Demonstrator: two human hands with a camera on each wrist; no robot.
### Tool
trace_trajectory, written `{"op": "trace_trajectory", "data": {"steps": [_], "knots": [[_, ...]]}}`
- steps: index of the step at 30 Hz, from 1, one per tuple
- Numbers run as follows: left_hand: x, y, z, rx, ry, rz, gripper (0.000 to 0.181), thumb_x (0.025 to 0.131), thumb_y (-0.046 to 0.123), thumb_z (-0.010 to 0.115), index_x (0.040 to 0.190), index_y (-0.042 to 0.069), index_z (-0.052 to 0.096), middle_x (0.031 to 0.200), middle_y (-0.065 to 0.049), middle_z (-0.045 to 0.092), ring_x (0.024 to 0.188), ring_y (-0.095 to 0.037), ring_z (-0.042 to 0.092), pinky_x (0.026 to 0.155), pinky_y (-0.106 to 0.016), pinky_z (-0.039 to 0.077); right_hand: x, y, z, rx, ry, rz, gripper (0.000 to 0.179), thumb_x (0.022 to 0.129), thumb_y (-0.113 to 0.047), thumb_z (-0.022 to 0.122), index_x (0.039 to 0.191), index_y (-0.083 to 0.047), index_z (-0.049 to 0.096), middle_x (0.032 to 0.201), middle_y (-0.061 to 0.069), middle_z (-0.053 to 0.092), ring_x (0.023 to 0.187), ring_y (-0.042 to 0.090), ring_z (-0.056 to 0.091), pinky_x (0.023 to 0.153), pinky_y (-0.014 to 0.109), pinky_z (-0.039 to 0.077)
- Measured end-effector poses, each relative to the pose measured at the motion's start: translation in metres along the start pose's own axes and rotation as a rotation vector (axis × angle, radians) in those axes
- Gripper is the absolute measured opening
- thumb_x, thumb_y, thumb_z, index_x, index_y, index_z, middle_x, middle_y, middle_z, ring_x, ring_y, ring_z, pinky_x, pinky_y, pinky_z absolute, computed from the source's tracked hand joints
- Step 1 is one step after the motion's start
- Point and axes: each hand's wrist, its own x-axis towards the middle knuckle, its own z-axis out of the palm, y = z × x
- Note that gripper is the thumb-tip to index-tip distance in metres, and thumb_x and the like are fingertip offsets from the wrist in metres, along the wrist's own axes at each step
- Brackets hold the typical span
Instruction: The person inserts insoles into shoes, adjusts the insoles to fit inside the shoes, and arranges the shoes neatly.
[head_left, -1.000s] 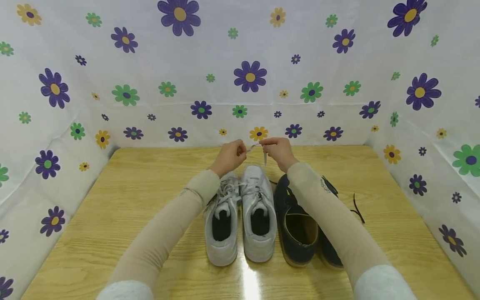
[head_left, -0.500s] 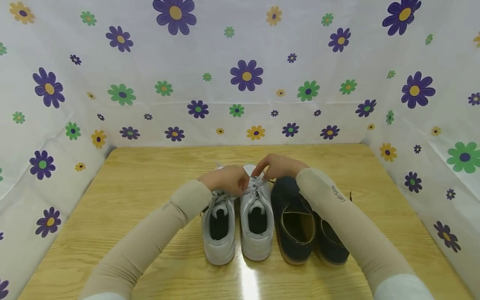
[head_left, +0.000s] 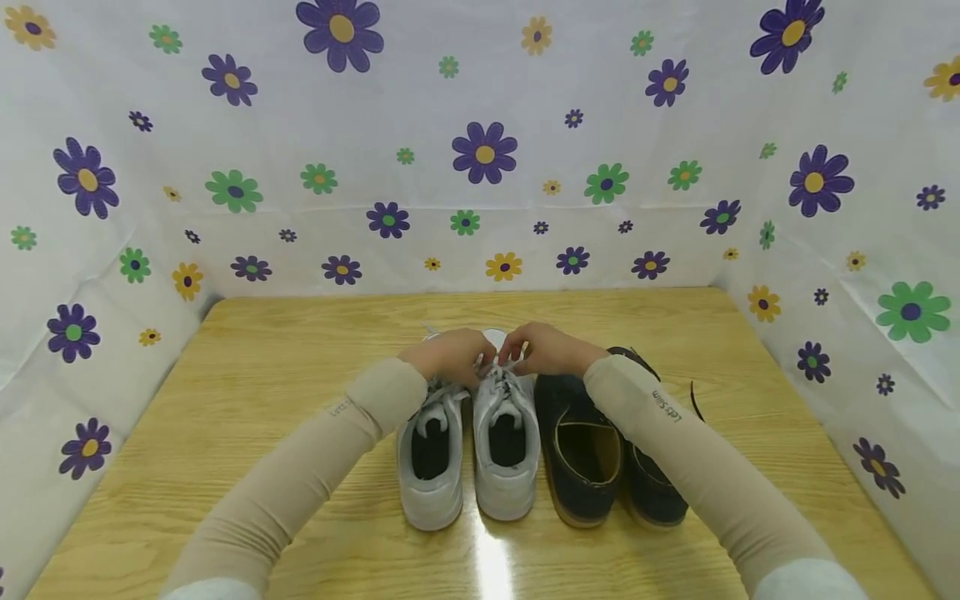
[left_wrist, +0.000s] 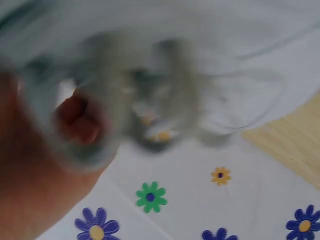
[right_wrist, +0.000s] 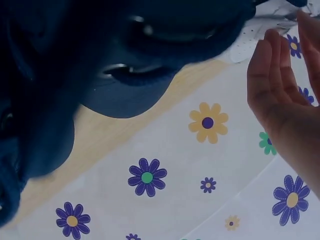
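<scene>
A pair of white lace-up sneakers stands on the table in the head view, toes pointing away. Over the lace area of the right-hand white sneaker (head_left: 506, 493), my left hand (head_left: 448, 354) and right hand (head_left: 551, 348) face each other. Each pinches part of its white shoelace (head_left: 507, 383), and a thin loop shows by the right fingertips. The left-hand white sneaker (head_left: 431, 500) lies under my left wrist; its laces blur across the left wrist view in front of my curled fingers (left_wrist: 80, 125). In the right wrist view my bent fingers (right_wrist: 265, 75) reach the white upper.
A pair of dark navy shoes stands to the right, the nearer one (head_left: 585, 500) beside the white sneaker and partly under my right forearm. A loose dark lace (head_left: 696, 402) sticks out there. Flowered white cloth (head_left: 337, 125) walls the wooden table (head_left: 300, 325) behind and at both sides.
Both hands have come down from above the toes, where a lace was stretched between them, to the right-hand white sneaker's laces. Over the last half second they have shifted slightly there.
</scene>
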Motion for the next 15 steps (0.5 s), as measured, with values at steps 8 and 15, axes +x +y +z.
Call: {"op": "trace_trajectory", "data": {"steps": [8, 15], "knots": [[-0.003, -0.014, 0.009, 0.006, 0.418, 0.002, 0.008, 0.091, 0.007, 0.06, 0.087, 0.012, 0.055, 0.072, -0.005, 0.053, 0.06, -0.017, 0.045, 0.055, -0.03, 0.037, -0.008, 0.0, -0.018, -0.012, 0.009, 0.008, 0.017, 0.093, -0.006, 0.06, 0.107, -0.002, 0.069, 0.098, 0.01, 0.065, 0.093, 0.026, 0.06, 0.082, 0.036, 0.051], [-0.006, -0.007, 0.017, -0.501, 0.498, -0.007, 0.01, 0.103, 0.01, 0.042, 0.106, 0.007, 0.051, 0.082, -0.012, 0.069, 0.059, -0.025, 0.064, 0.046, -0.03, 0.048, -0.065, 0.036, -0.065, 0.0, 0.094, 0.314, 0.02, 0.094, -0.006, 0.055, 0.105, 0.008, 0.066, 0.089, 0.014, 0.065, 0.073, 0.02, 0.062, 0.072, 0.037, 0.054]]}}
